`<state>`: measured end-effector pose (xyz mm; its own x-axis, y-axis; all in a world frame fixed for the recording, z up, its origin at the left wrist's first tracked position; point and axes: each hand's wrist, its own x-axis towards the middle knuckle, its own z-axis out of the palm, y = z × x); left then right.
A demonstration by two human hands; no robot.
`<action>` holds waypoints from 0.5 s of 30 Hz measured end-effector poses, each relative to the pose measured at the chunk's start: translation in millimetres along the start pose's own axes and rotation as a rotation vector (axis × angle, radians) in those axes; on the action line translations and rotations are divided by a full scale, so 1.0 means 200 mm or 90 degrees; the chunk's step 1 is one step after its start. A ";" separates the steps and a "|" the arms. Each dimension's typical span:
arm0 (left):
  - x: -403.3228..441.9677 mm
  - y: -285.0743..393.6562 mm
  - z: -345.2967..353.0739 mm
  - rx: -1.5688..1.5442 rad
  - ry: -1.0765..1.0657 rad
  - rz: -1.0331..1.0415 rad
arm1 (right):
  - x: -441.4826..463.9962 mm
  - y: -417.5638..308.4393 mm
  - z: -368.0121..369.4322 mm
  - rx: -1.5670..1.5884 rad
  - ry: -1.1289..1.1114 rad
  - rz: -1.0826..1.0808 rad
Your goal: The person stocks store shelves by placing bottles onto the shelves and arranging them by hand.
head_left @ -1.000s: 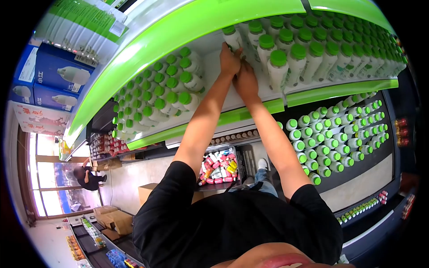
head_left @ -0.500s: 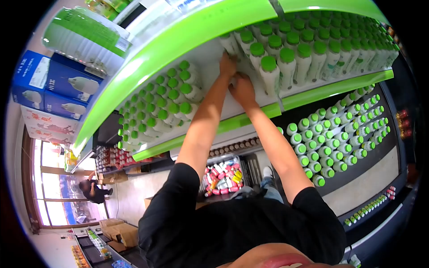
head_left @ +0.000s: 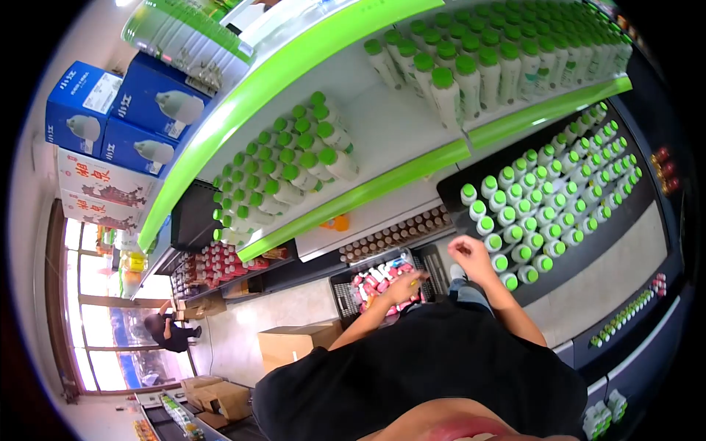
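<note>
Hiding some pink bottles (head_left: 365, 285) is the left hand (head_left: 404, 289).

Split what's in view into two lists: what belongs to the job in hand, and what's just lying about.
In the job, it seems:
- left hand, at the crate
- mixed bottles in the crate
- right hand, beside it
- probably the green-capped bottles on the upper shelf

Just about, likely:
- open cardboard box on the floor
- blue boxes

To your left, you can read 小江 on the blue cartons (head_left: 160, 103) and, in red, 湘泉 on the upper white carton (head_left: 107, 180) beside them.
</note>
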<state>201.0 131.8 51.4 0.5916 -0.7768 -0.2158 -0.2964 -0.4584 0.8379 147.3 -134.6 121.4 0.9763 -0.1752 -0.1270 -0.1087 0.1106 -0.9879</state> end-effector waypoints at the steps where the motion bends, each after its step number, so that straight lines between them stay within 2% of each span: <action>1: -0.16 -0.14 0.08 -0.104 -0.081 -0.284 | -0.13 0.05 0.02 0.006 0.038 0.000; 2: -0.32 -0.27 0.17 -0.170 -0.127 -0.578 | -0.25 0.04 0.03 0.023 0.039 0.037; 3: -0.47 -0.46 0.25 -0.138 -0.167 -0.609 | -0.34 0.01 0.04 0.022 0.036 0.053; 5: -0.74 -0.79 0.36 0.033 -0.238 -0.537 | -0.46 -0.07 0.04 0.073 0.045 0.069; 6: -0.85 -0.92 0.38 0.106 -0.272 -0.521 | -0.49 -0.17 0.02 0.071 0.078 0.020; 8: -0.97 -1.06 0.42 0.255 -0.332 -0.483 | -0.57 -0.48 -0.05 0.077 0.219 -0.078; 10: -1.02 -1.15 0.46 0.414 -0.402 -0.407 | -0.75 -0.80 -0.11 0.008 0.439 -0.240; 11: -1.01 -1.19 0.48 0.504 -0.432 -0.333 | -0.82 -0.88 -0.17 -0.016 0.534 -0.374; 12: -0.97 -1.22 0.49 0.583 -0.449 -0.254 | -0.90 -1.00 -0.18 -0.033 0.543 -0.530; 13: -0.93 -1.27 0.51 0.608 -0.442 -0.208 | -0.99 -1.16 -0.16 -0.028 0.470 -0.644; 14: -0.88 -1.35 0.54 0.543 -0.400 -0.160 | -1.10 -1.27 -0.14 -0.050 0.438 -0.685; 15: -0.75 -1.40 0.64 0.444 -0.326 -0.347 | -1.21 -1.39 -0.09 -0.068 0.394 -0.697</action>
<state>99.0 321.0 -215.6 0.4331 -0.4030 -0.8062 -0.5499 -0.8269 0.1179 -61.8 -141.5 425.9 0.3162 -0.5560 0.7687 0.6566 -0.4566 -0.6004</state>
